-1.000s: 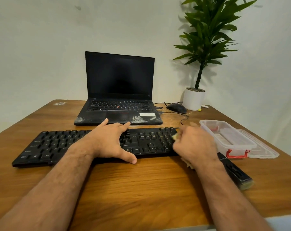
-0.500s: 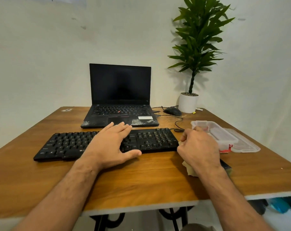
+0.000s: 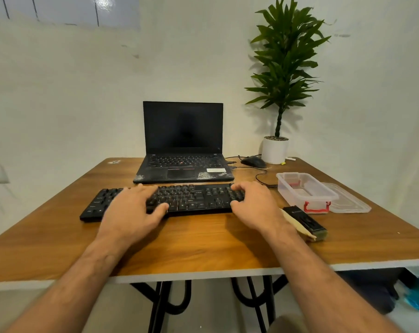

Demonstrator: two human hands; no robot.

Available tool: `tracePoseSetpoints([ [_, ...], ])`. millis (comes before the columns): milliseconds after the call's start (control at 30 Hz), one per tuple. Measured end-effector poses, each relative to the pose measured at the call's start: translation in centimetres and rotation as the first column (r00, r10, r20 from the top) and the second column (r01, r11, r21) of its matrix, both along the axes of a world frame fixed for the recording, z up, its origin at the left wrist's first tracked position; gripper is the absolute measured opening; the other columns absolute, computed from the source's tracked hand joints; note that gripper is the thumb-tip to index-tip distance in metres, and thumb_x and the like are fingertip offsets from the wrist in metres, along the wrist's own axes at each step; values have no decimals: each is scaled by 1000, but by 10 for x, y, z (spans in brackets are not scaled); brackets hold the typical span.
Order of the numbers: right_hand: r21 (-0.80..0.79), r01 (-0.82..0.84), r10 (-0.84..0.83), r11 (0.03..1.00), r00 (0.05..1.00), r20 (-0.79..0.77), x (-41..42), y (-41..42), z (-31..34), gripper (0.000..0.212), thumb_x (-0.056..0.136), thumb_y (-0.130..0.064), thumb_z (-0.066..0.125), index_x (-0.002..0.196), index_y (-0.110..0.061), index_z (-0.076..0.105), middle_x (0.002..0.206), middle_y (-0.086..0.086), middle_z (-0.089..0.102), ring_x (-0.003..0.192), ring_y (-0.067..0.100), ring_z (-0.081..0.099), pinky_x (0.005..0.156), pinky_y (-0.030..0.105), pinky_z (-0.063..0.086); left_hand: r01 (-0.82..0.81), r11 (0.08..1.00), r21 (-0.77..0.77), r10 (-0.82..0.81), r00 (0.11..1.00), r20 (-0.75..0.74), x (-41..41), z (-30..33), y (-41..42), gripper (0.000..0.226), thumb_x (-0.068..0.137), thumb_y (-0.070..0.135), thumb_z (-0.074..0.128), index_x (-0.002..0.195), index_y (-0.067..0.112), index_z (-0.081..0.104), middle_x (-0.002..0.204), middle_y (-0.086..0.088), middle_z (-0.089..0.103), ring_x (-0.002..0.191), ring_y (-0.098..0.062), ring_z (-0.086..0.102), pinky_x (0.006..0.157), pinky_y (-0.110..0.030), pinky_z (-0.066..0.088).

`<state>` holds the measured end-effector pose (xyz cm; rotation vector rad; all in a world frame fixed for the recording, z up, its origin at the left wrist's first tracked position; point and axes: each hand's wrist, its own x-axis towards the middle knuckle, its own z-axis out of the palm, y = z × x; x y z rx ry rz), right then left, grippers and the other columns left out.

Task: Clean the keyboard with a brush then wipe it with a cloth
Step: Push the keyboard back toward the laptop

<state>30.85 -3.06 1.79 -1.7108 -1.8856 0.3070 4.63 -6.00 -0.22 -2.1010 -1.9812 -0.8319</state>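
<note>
Left hand (image 3: 131, 210) lies palm down on the black keyboard (image 3: 191, 199), fingers spread over the left-centre keys and thumb at the near edge; it holds nothing. Right hand (image 3: 254, 205) grips the keyboard's right end, fingers curled over the far edge and thumb against the near edge. The keyboard lies flat on the wooden table (image 3: 191, 248), parallel to the near edge, just in front of an open laptop (image 3: 183, 150) with a dark screen. The cloth (image 3: 296, 223), pale and folded, lies on the table just right of the right wrist, touching a black brush (image 3: 307, 221). Beyond these stands a clear plastic box (image 3: 304, 192) with red clips, its lid (image 3: 348, 200) beside it. A mouse (image 3: 253, 162) and potted plant (image 3: 279, 92) occupy the far right corner.
</note>
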Motion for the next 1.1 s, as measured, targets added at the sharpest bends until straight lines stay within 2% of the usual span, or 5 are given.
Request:
tracePoseSetpoints([
  [267, -190, 148, -150, 971, 989, 2, -7, 49, -8, 65, 91, -50, 66, 146, -23, 45, 145, 11, 50, 131, 29, 48, 109, 44, 44, -349, 921, -173, 366, 927, 79, -75, -12, 34, 104, 80, 86, 35, 150, 10, 40, 149, -18, 46, 139, -36, 40, 115, -52, 32],
  [467, -295, 264, -289, 918, 956, -45, -8, 70, -13, 65, 92, -58, 59, 139, -15, 46, 137, 11, 57, 125, 30, 51, 101, 43, 46, -340, 895, -289, 428, 839, 336, -85, -12, 43, 102, 74, 87, 32, 129, 3, 51, 125, -22, 62, 108, -37, 60, 94, -48, 48],
  [600, -286, 315, -359, 905, 926, -117, -9, 84, -13, 68, 93, -64, 53, 141, -17, 44, 140, 12, 55, 129, 33, 46, 98, 41, 41, -222, 931, -291, 350, 770, 533, -100, -13, 49, 107, 76, 83, 45, 153, 10, 33, 154, -19, 39, 136, -40, 42, 113, -55, 33],
  [900, -99, 403, -398, 910, 779, -484, -14, 132, -2, 55, 97, -50, 55, 142, -21, 41, 136, 14, 56, 132, 37, 41, 107, 50, 39, -139, 981, -136, 193, 591, 783, -95, -9, 101, 134, 52, 96, 56, 157, 18, 25, 154, -15, 40, 135, -36, 44, 113, -55, 34],
  [1100, -98, 377, -375, 921, 788, -488, -13, 155, -21, 50, 100, -42, 53, 143, -22, 40, 133, 12, 59, 131, 34, 45, 99, 46, 45, -193, 977, -94, 198, 640, 743, -100, -24, 132, 117, 68, 85, 58, 157, 18, 24, 152, -15, 43, 134, -36, 45, 112, -52, 37],
])
